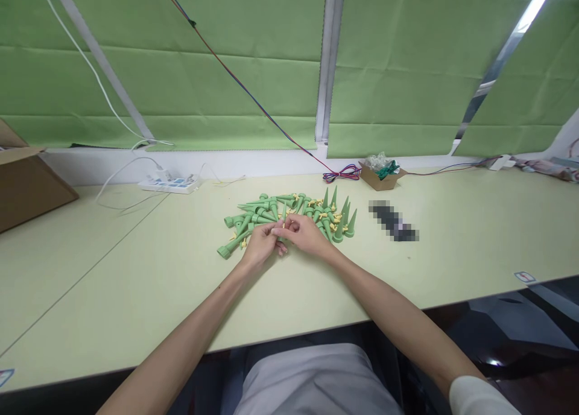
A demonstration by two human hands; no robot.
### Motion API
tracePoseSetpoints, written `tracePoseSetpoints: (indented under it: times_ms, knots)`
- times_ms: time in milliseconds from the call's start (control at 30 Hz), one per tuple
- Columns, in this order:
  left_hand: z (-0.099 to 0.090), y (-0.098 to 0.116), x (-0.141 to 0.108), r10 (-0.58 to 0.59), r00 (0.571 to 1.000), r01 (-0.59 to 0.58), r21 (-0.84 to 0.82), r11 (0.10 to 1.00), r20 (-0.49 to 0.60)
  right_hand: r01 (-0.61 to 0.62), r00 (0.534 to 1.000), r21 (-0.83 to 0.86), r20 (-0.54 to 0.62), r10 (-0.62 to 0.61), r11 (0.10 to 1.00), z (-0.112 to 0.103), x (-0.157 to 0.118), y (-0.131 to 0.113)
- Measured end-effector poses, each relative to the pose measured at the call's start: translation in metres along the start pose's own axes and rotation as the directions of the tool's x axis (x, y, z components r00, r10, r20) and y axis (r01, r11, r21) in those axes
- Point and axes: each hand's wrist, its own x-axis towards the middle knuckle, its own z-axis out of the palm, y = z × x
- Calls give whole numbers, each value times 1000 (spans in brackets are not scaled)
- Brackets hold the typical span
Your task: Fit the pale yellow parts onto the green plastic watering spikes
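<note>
Both hands meet at the front of a pile of green plastic spikes (265, 212) with small yellow parts (338, 218) scattered among them. My left hand (263, 243) has its fingers closed around a green spike (284, 212), whose pointed tip rises above the fingers. My right hand (305, 234) touches the left fingertips in a pinch; whatever is between its fingers is too small and hidden to name. Several spikes stand upright at the pile's right side, while others lie flat at the left.
On the pale table (149, 294), a white power strip (169, 184) lies at the back left. A cardboard box (31, 186) stands far left. Behind the pile, to the right, are coiled wires (342, 173) and a small open box (381, 178). A blurred dark object (393, 221) lies right.
</note>
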Motion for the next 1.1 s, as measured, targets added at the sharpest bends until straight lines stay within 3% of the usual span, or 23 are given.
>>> tracePoseSetpoints:
  times_ms: [267,767,933,1100]
  knots:
    - [-1,-2,1,-2,1000,2,1,1000,11,8,1000,60,28,-10,998,1,0,6]
    - [-2,5,3,2,998,-1,22,1000,-69,12,1000,61,12,-12,998,0,3,7]
    - [-6,4,3,0,992,25,200,979,-124,4,998,-24,-56,-5,1000,-4,7,10]
    - [-6,7,0,70,983,17,461,887,-170,-21,987,-132,-162,0,991,-9,12,15]
